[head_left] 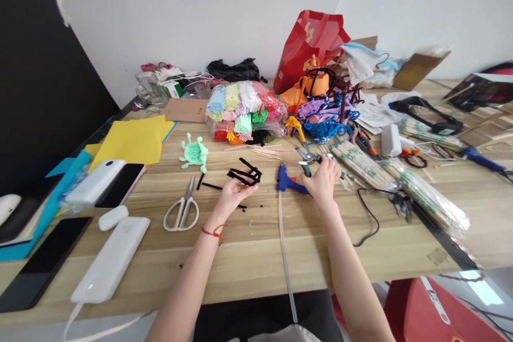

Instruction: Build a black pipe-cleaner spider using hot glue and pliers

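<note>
Nearest, a long translucent glue stick (285, 256) is seen running back from a blue plastic glue gun (284, 179) and past the edge of a pale wood-grain table (248, 256). At left, a white rectangular power bank (112, 259) is laid flat; farther in, metal scissors with pale looped handles (185, 201) are set down near the left forearm.

Left hand (236, 192): a small frame of bent black fuzzy stems (250, 176) is pinched between thumb and fingers, over the table's middle. Cut black fuzzy strips (211, 186) are scattered beside it.

Right hand (325, 177): dark-handled metal pliers (308, 156) are grasped, fingers curled about the handles; whether they are lifted cannot be told. The glue gun is just beside.

Beyond, a mint-green fuzzy-stem piece (194, 153) is placed at left, with plastic-wrapped bundles of multicoloured fuzzy stems (244, 109) behind. Against the wall, a red carrier bag (292, 53) is stood.
</note>
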`<state>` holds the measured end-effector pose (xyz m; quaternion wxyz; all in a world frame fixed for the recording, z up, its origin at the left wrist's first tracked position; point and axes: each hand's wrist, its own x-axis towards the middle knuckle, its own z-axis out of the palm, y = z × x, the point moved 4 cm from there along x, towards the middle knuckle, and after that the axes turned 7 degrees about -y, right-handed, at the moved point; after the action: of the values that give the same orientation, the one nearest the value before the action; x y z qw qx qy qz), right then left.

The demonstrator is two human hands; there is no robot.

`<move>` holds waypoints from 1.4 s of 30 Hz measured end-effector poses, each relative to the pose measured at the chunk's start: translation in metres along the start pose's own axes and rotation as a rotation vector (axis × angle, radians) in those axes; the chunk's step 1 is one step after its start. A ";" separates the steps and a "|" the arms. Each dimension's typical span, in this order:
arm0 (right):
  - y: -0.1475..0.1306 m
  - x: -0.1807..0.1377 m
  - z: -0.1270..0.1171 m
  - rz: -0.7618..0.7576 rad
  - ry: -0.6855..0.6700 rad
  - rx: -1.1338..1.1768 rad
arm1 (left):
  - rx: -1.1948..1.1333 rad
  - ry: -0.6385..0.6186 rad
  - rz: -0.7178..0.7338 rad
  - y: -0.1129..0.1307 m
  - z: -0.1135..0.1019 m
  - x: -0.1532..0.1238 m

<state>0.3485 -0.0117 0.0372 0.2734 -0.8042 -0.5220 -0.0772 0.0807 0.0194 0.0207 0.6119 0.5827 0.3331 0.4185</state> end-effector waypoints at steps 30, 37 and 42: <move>-0.098 -0.055 0.013 -0.116 -0.650 1.442 | 0.360 0.053 0.240 0.012 0.010 0.000; -0.086 -0.045 0.012 -0.096 -0.571 1.381 | 0.386 0.104 0.315 0.019 0.006 -0.003; -0.086 -0.044 0.011 -0.143 -0.568 1.338 | 0.480 0.106 0.312 0.024 -0.001 -0.003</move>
<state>0.2517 -0.0148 0.0404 0.5544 -0.4181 -0.5597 0.4523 0.0754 0.0163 0.0437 0.3666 0.7323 0.3605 0.4466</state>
